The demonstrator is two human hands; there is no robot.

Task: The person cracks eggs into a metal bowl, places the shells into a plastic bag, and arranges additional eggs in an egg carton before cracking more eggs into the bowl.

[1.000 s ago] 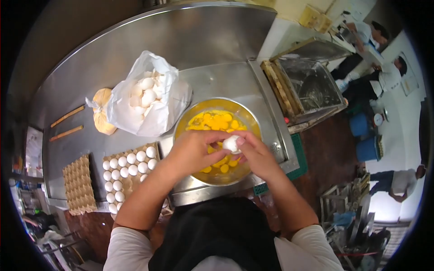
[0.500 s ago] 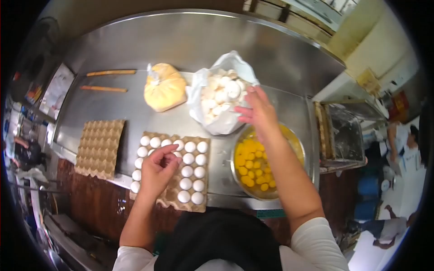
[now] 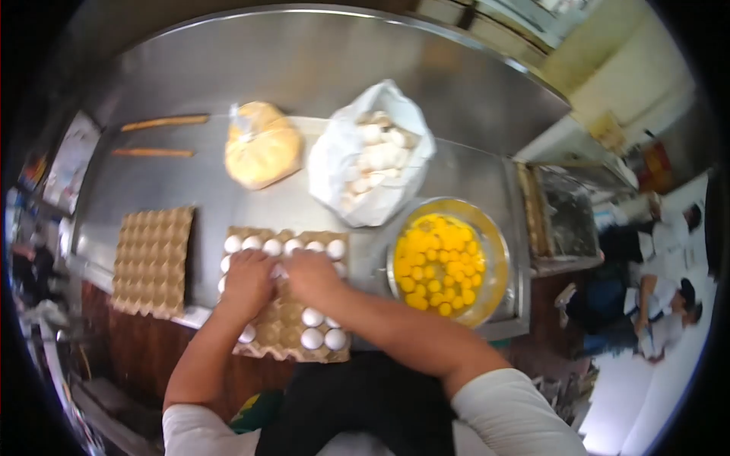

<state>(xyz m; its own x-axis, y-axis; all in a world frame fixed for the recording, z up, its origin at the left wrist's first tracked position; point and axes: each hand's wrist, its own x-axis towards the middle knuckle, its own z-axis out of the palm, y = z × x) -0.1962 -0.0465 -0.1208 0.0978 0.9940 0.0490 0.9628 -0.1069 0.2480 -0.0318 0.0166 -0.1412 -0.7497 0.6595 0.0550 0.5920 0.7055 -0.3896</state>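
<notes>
Both of my hands are low over the cardboard egg tray (image 3: 281, 334), side by side with their fingers curled down among the eggs. My left hand (image 3: 249, 280) covers the middle left part of the tray. Close beside it, my right hand (image 3: 310, 273) reaches in from the right. The fingertips are hidden, so what each hand grips does not show. White eggs (image 3: 312, 338) stand along the tray's back and sides, with bare cups near the front middle. Right of the tray, a steel bowl (image 3: 498, 262) contains many egg yolks (image 3: 437, 262).
An open white plastic bag (image 3: 331, 171) of eggshells (image 3: 380, 156) stands behind the bowl. Left of it sits a tied bag of yellow stuff (image 3: 262, 148). Two wooden sticks (image 3: 163, 121) and an upturned egg tray (image 3: 152, 258) lie left. Other people (image 3: 661, 304) are at right.
My right hand has come from the bag of shells down to the egg tray. My left hand has lowered onto the eggs. The view has shifted slightly.
</notes>
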